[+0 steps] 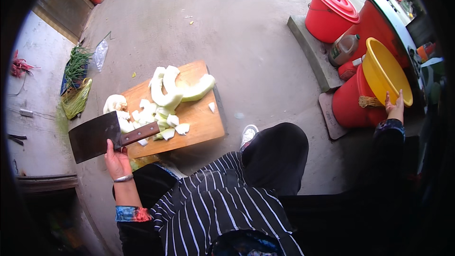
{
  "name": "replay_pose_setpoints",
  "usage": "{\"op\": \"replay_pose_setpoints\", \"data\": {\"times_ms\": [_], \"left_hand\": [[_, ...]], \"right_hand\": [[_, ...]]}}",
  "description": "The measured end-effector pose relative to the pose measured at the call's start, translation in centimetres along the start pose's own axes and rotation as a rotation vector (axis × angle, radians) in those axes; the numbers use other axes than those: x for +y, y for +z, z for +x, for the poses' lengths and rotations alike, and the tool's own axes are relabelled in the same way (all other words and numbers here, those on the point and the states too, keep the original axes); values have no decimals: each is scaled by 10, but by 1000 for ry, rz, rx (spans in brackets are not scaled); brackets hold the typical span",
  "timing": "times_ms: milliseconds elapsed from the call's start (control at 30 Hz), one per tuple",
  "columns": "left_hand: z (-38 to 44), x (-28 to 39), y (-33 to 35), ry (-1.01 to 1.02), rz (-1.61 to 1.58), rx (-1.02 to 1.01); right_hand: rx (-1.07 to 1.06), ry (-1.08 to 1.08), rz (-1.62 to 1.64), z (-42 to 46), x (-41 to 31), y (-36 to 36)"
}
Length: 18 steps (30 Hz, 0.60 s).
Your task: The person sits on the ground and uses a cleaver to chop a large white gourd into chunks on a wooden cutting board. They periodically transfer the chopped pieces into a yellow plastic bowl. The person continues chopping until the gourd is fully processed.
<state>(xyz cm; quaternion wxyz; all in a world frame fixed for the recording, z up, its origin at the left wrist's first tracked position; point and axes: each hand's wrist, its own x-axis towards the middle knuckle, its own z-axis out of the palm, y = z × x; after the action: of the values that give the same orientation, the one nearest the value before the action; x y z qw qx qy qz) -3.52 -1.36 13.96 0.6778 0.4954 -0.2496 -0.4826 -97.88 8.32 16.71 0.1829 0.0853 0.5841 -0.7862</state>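
Observation:
My left hand (119,163) pinches a dark-bladed cleaver (96,137) near where the blade meets its riveted wooden handle. The blade reaches out past the left edge of a wooden cutting board (199,131). On the board lie a curved length of peeled pale melon or gourd (163,89), a pale green slice (199,89) and many cut chunks (156,113). Scooped-out white pith (115,104) sits at the left edge. Far to the right, my right hand (395,106) grips the rim of a yellow plastic basin (385,67), tilted against a red bucket (350,103).
A lidded red bucket (330,14) and a plastic jug (344,49) stand on a concrete slab (309,53) at right. A straw brush (369,101) sticks out beside the basin. Scallions (76,64) and a yellow-green plastic bag (76,99) lie along the left wall.

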Motion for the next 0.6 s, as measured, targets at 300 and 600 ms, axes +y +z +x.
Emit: {"op": "replay_pose_setpoints", "data": {"times_ms": [300, 600], "left_hand": [[20, -28, 3, -121, -59, -71], [37, -42, 34, -106, 30, -87]], "right_hand": [[177, 40, -11, 5, 0, 13], [102, -33, -27, 44, -8, -10]]}}
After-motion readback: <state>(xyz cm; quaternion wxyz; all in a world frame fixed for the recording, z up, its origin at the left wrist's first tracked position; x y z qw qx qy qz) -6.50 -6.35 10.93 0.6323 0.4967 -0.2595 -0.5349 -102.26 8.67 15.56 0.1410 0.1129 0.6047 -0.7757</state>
